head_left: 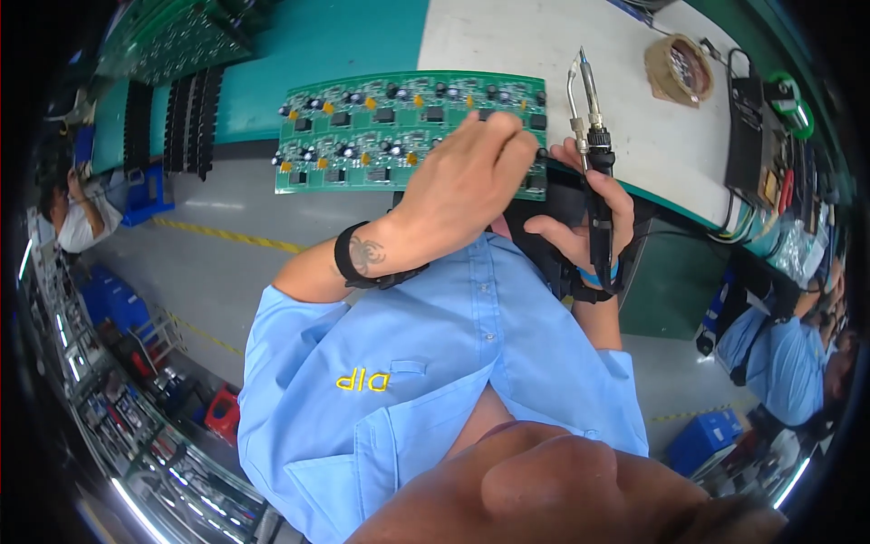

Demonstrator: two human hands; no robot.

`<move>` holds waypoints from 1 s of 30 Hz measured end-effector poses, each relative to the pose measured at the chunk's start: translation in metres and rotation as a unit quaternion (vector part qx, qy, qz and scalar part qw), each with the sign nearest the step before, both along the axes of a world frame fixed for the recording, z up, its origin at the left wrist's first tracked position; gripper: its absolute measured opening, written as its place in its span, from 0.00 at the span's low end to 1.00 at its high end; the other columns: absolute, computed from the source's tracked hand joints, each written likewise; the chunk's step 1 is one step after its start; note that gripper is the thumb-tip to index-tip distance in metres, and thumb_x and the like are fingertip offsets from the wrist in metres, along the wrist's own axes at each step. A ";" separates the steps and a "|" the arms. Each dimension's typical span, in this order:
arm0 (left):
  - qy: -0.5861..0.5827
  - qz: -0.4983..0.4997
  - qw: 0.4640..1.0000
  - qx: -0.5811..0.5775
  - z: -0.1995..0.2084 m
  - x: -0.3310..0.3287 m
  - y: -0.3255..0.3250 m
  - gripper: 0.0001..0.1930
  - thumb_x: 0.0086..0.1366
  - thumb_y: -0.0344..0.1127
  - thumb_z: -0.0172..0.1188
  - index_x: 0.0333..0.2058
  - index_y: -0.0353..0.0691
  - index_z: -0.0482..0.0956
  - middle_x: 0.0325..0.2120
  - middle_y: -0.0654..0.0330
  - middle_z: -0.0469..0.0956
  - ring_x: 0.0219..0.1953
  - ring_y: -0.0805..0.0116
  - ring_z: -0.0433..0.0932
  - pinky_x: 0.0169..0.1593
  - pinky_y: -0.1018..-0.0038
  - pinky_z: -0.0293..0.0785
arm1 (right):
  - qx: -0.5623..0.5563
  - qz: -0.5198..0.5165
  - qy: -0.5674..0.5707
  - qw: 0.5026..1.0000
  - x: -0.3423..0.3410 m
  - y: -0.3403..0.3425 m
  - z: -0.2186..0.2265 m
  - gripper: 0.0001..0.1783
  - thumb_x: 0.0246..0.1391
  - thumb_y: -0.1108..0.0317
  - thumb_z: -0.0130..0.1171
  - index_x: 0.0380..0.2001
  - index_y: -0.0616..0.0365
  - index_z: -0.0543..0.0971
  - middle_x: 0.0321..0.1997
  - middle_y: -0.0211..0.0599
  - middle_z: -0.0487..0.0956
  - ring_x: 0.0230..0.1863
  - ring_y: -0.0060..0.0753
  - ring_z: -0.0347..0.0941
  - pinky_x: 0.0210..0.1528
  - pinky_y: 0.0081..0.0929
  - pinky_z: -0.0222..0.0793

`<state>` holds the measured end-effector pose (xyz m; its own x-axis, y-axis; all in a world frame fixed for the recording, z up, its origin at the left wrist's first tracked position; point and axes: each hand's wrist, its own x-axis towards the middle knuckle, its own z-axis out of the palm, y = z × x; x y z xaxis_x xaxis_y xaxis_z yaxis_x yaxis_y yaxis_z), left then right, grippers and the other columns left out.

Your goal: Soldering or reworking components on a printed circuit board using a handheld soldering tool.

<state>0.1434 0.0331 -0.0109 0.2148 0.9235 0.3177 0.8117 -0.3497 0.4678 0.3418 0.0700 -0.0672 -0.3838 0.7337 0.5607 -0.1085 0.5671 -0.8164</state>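
Observation:
A long green circuit board (353,134) with rows of black chips, round dark parts and small orange parts lies along the bench's near edge. My left hand (467,177) is over its right half, the fingers curled and closed against the board. Their tips point away from view, so what they grip, if anything, is hidden. To the right of the board, my right hand (621,204) is wrapped around the black handle of a soldering iron (599,177). The iron stands nearly upright in view, its metal tip pointing to the far side, with a thin bent metal tube beside it.
A tape roll (678,70) lies at the far right of the white bench top (507,41). Beyond it are a black box (749,136) and a green solder spool (791,106). Black slotted racks (190,122) and more boards (177,45) stand left. Co-workers sit both sides.

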 end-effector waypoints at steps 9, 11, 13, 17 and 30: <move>-0.024 -0.001 0.999 0.043 0.012 0.004 0.002 0.26 0.50 0.25 0.63 0.50 0.37 0.71 0.46 0.55 0.70 0.40 0.53 0.79 0.39 0.64 0.80 | 0.002 0.018 0.013 1.000 -0.003 0.005 -0.013 0.43 0.47 0.63 0.76 0.62 0.52 0.62 0.64 0.64 0.70 0.64 0.57 0.70 0.65 0.54 0.67; -0.034 -0.016 0.999 0.021 0.016 0.004 0.003 0.26 0.51 0.26 0.63 0.51 0.37 0.70 0.45 0.55 0.70 0.39 0.54 0.79 0.38 0.64 0.80 | 0.010 0.009 0.018 1.000 -0.004 0.006 -0.012 0.43 0.48 0.62 0.76 0.63 0.51 0.62 0.65 0.64 0.68 0.66 0.57 0.68 0.65 0.54 0.66; -0.031 -0.013 0.999 0.017 0.021 0.004 0.004 0.27 0.50 0.26 0.63 0.52 0.37 0.70 0.44 0.55 0.70 0.39 0.55 0.79 0.38 0.65 0.80 | 0.016 0.006 0.026 1.000 -0.006 0.007 -0.011 0.44 0.46 0.62 0.77 0.63 0.51 0.62 0.65 0.64 0.69 0.64 0.58 0.70 0.64 0.54 0.67; -0.017 -0.010 1.000 0.006 0.023 0.004 0.005 0.28 0.50 0.27 0.64 0.53 0.38 0.70 0.43 0.56 0.70 0.38 0.57 0.78 0.37 0.65 0.79 | 0.018 -0.003 0.041 0.999 -0.007 0.008 -0.009 0.46 0.44 0.63 0.78 0.63 0.50 0.62 0.64 0.66 0.70 0.61 0.60 0.73 0.63 0.53 0.69; 0.046 0.027 0.998 0.027 0.049 -0.063 -0.041 0.36 0.41 0.47 0.76 0.50 0.39 0.78 0.51 0.57 0.77 0.62 0.53 0.71 0.68 0.47 0.56 | 0.021 -0.013 0.045 0.999 -0.007 0.017 -0.006 0.44 0.49 0.56 0.74 0.65 0.50 0.61 0.64 0.64 0.70 0.58 0.61 0.75 0.62 0.54 0.68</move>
